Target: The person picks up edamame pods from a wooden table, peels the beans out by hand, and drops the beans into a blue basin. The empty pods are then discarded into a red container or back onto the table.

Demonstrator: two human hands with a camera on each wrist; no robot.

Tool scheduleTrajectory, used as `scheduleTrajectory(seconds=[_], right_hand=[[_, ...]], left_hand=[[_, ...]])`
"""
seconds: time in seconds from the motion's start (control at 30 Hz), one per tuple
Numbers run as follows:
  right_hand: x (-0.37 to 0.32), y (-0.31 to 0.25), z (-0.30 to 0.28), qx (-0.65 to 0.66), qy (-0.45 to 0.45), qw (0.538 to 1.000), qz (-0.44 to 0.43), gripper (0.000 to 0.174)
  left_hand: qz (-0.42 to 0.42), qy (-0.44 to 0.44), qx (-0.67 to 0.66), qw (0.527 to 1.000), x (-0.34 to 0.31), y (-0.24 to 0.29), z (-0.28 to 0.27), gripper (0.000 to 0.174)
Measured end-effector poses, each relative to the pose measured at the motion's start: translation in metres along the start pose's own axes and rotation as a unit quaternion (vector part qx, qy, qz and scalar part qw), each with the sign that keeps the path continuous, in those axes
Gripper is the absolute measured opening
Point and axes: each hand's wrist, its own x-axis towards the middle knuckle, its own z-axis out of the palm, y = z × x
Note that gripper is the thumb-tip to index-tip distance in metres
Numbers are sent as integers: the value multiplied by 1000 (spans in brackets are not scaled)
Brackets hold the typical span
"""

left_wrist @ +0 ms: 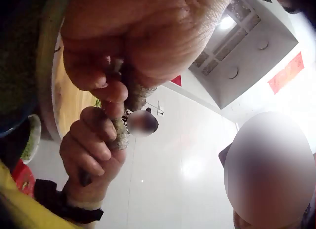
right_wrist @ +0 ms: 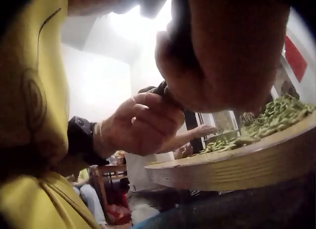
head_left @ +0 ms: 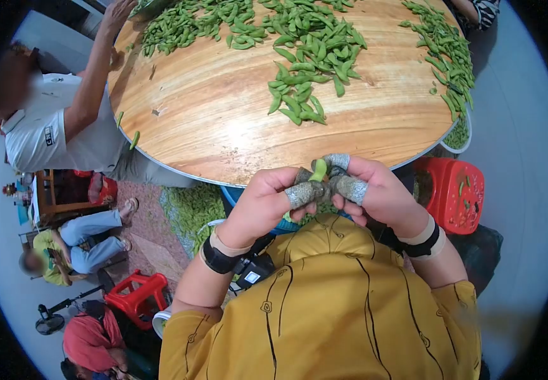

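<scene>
In the head view, a green soybean pod (head_left: 319, 170) is held up between the two hands, just past the near edge of the round wooden table (head_left: 204, 120). The left hand (head_left: 260, 204) pinches it between taped thumb and finger. From the other side the right hand (head_left: 385, 195) meets it, its taped thumb and fingertips curled in on the pod's end. Silvery grey tape wraps the thumb and finger of both hands. Knuckles hide the pod in both wrist views. Piles of soybean pods (head_left: 315, 50) lie farther back on the tabletop.
A red stool (head_left: 457, 196) with scraps on top and a white tub (head_left: 466, 134) of green beans stand at the right. Green pods or husks (head_left: 192, 209) cover the floor below the table. Another person (head_left: 65, 120) sits at the table's left.
</scene>
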Motion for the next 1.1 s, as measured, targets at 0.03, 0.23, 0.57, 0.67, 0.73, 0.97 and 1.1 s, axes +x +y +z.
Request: scheduleTrajectory(seconds=[0.03, 0.23, 0.57, 0.67, 0.73, 0.97, 1.1], right_hand=[[-1, 0, 1, -29, 22, 999, -14, 33], [-6, -8, 4, -81, 33, 996, -30, 39], [0, 3, 4, -32, -36, 999, -17, 40], [0, -1, 3, -46, 28, 998, -15, 41], [-3, -8, 2, -67, 39, 997, -29, 41], [-4, -11, 1, -95, 16, 994, -60, 41], [-2, -9, 0, -102, 13, 993, -61, 40]], left_hand=[[15, 19, 10, 1000, 0, -1, 1, 15], [56, 70, 77, 993, 2, -1, 7, 15], [22, -35, -77, 996, -3, 5, -1, 15], [31, -31, -88, 995, -1, 5, -3, 15], [31, 8, -24, 999, 1, 2, -3, 14], [49, 37, 49, 997, 3, -2, 0, 12], [50, 35, 113, 992, 2, -6, -2, 19]])
